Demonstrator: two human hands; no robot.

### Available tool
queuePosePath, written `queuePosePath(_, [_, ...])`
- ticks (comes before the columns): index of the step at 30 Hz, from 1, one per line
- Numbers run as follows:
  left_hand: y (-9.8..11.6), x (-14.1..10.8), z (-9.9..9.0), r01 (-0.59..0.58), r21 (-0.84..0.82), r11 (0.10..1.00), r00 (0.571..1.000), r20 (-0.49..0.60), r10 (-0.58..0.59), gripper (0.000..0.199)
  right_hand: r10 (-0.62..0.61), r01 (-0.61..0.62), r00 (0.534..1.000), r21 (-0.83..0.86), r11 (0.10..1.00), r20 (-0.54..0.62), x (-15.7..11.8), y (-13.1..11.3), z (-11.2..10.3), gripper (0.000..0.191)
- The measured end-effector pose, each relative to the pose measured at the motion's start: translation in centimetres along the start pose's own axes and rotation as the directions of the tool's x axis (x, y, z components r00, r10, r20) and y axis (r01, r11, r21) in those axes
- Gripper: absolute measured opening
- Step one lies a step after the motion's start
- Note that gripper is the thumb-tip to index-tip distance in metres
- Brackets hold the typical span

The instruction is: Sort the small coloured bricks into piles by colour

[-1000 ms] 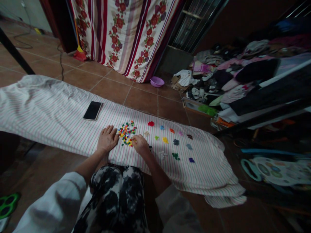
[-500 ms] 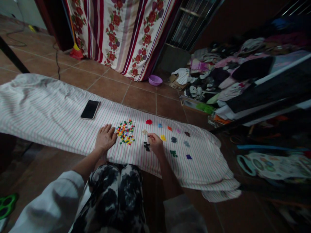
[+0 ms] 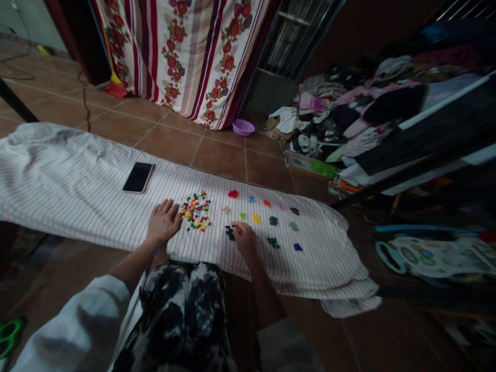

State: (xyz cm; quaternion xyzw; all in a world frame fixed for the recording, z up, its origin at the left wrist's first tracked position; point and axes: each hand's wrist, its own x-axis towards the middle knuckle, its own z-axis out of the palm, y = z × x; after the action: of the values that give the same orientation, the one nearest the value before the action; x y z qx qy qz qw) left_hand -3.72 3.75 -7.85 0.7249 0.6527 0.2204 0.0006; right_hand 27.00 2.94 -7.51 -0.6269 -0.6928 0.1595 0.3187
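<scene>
A striped white sheet [image 3: 77, 175] lies across the floor in front of my knees. On it is a mixed pile of tiny coloured plastic bricks [image 3: 196, 211]. My left hand [image 3: 164, 221] rests flat and palm-down just left of that pile. My right hand [image 3: 245, 238] has curled fingers beside a small black cluster of bricks [image 3: 230, 232]; anything between its fingers is too small to tell. Farther right, single-colour clusters stand apart, including a red one [image 3: 233, 194], a yellow one [image 3: 256, 218] and a purple one [image 3: 297, 247]. A black smartphone [image 3: 138, 177] lies face-up on the sheet.
A heap of clothes [image 3: 349, 119] fills the right side, and a lilac plastic basin [image 3: 243, 127] sits on the tiles by a floral curtain [image 3: 186, 57]. Brown floor tiles [image 3: 166, 144] lie beyond the sheet. My knees in patterned trousers [image 3: 174, 315] are close below it.
My right hand has moved rightward from the mixed pile to beside the black cluster, which now shows. My left hand has stayed put, and the view has shifted slightly.
</scene>
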Motion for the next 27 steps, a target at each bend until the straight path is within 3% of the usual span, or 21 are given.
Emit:
queuePosePath(14, [-0.1, 0.0, 0.1, -0.024, 0.061, 0.998, 1.0, 0.011, 0.023, 0.046, -0.067, 0.066, 0.997, -0.04, 0.997, -0.031, -0.5, 0.3, 0.4, 0.03])
queuePosePath(21, [-0.2, 0.1, 0.2, -0.007, 0.047, 0.999, 1.0, 0.014, 0.006, 0.047, -0.212, 0.211, 0.977, -0.055, 0.976, -0.015, -0.6, -2.8, 1.3, 0.031])
queuePosePath(27, [-0.3, 0.1, 0.4, 0.002, 0.052, 0.999, 1.0, 0.014, -0.002, 0.045, -0.171, 0.167, 0.978, 0.043, 0.985, 0.123, -0.6, -5.4, 4.0, 0.034])
